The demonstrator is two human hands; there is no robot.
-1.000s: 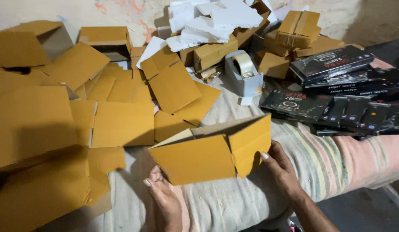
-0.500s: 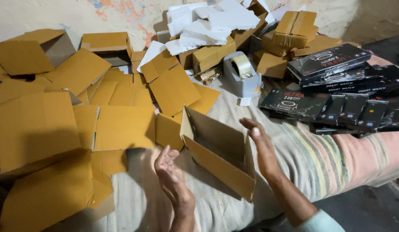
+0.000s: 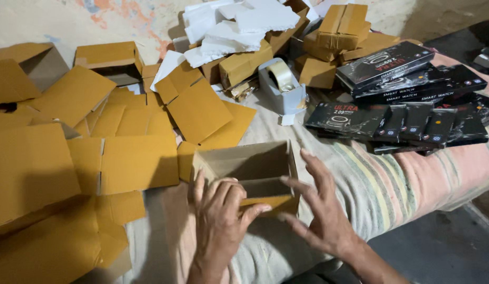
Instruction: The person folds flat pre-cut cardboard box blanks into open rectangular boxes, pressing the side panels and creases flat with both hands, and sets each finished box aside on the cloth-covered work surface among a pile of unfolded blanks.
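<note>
Head view: small cardboard box (image 3: 250, 171) sits open-top on the striped cloth (image 3: 392, 189), centre foreground, walls already squared up. Inner flaps look partly folded down, nothing inside, top not closed. Left hand (image 3: 219, 221) rests on the near wall, fingers curled over the rim, a light hold, not clenched. Right hand (image 3: 321, 210) is spread flat, fingers splayed, just beside the box's right corner; holding nothing. Left of it: many flat box blanks (image 3: 123, 163) unassembled. Behind: tape dispenser (image 3: 281, 87), white foam pieces (image 3: 239, 23), a few finished cartons (image 3: 342, 26). Right: stack of black product boxes (image 3: 407, 100), unpacked.
</note>
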